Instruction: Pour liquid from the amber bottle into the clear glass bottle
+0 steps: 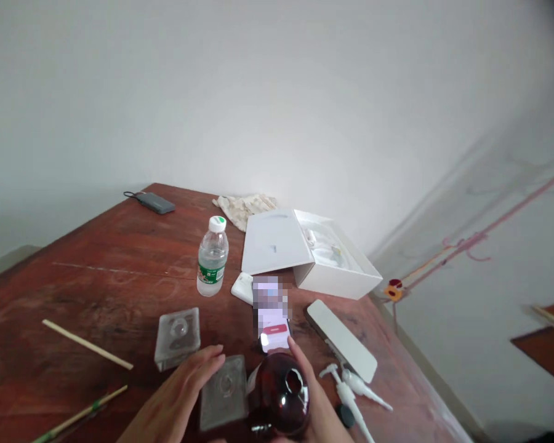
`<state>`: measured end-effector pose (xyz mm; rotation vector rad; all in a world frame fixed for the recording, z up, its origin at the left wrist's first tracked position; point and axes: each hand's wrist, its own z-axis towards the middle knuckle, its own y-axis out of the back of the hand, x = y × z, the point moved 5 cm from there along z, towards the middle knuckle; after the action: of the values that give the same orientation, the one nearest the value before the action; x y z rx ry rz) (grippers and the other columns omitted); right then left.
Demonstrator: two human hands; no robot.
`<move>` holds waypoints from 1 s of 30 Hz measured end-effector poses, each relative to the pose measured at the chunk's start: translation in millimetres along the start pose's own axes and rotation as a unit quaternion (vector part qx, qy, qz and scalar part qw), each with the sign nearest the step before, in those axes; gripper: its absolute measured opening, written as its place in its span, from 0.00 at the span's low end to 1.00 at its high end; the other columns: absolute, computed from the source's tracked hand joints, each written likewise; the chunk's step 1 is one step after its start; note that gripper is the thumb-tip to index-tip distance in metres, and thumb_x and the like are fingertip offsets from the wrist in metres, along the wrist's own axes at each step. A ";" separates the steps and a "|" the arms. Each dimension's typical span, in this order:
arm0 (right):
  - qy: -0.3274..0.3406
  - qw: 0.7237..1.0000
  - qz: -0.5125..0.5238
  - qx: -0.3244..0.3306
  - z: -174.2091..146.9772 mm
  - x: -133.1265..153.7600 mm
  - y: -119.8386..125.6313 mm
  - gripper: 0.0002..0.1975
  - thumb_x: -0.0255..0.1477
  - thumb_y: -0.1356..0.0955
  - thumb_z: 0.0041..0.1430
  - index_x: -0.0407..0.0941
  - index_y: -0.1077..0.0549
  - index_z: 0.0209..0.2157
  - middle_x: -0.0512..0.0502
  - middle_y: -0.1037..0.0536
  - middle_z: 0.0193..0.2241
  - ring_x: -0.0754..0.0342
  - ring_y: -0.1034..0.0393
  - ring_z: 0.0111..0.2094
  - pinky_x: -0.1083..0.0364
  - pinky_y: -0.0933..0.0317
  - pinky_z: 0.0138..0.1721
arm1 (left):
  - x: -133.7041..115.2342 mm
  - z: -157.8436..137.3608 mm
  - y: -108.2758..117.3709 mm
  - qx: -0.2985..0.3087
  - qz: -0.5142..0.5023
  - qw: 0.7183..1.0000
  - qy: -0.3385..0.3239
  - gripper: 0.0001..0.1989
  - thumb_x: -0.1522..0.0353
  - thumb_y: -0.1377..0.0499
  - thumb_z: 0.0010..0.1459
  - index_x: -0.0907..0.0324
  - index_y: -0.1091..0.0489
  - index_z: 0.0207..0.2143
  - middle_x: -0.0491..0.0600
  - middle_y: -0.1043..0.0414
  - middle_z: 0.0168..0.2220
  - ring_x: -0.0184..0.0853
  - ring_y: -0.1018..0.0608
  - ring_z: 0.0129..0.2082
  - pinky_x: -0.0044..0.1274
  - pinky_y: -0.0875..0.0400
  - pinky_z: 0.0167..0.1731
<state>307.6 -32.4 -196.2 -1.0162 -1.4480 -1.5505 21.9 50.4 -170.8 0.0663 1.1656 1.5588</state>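
Observation:
My right hand [321, 400] is wrapped around a dark brown bottle [277, 394], whose uncapped mouth faces up toward me. My left hand [180, 391] has its fingers stretched out and holds nothing. It hovers beside a clear plastic box [224, 394] that stands just left of the bottle. A second clear plastic box [178, 335] lies beyond my left fingers. Just past the bottle is a phone [274, 329] with its screen lit. Right of my right hand lie two white pump heads [346, 394] and a dark round cap [345, 416].
Farther back stand a water bottle [212, 258] and an open white box [332, 271]. A long white case [344, 338] lies on the right. Wooden sticks [87, 344] lie on the left. A cloth [244, 208] and a grey device [154, 202] are near the wall.

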 end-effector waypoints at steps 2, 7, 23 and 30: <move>0.020 1.000 -0.005 -0.018 -0.8 14.3 1.3 0.67 0.38 0.14 0.42 0.53 0.47 0.78 0.33 0.28 0.69 0.28 0.32 0.69 0.32 0.36 0.68 | -1.6 5.1 3.4 -0.013 -0.010 0.999 -0.032 0.50 0.70 0.33 0.56 0.45 0.49 0.77 0.56 0.29 0.69 0.55 0.19 0.61 0.40 0.16 0.57; 0.097 0.992 -0.062 -0.043 4.8 44.9 -3.0 0.65 0.40 0.14 0.44 0.51 0.45 0.78 0.32 0.31 0.71 0.27 0.33 0.69 0.32 0.35 0.67 | -8.3 13.7 9.9 0.036 -0.002 0.999 -0.007 0.44 0.71 0.36 0.63 0.48 0.51 0.76 0.61 0.33 0.70 0.56 0.24 0.67 0.46 0.21 0.62; 0.155 0.984 -0.039 -0.080 18.4 64.0 -10.2 0.54 0.41 0.16 0.49 0.47 0.37 0.73 0.35 0.27 0.68 0.35 0.26 0.65 0.35 0.36 0.69 | -18.3 30.2 24.6 0.075 -0.049 0.995 0.049 0.40 0.66 0.34 0.68 0.53 0.51 0.74 0.62 0.39 0.72 0.54 0.33 0.72 0.50 0.34 0.70; 0.158 0.982 -0.011 -0.106 20.0 60.4 -11.9 0.54 0.39 0.17 0.51 0.48 0.38 0.74 0.36 0.26 0.68 0.36 0.22 0.61 0.38 0.30 0.65 | -14.2 27.9 22.8 0.094 -0.072 0.990 0.071 0.42 0.65 0.31 0.66 0.54 0.50 0.74 0.63 0.40 0.72 0.54 0.32 0.72 0.49 0.34 0.71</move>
<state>274.3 -12.7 -144.3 -0.8282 -1.0958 -1.8178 27.4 59.7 -133.6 -0.0042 1.3960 1.3418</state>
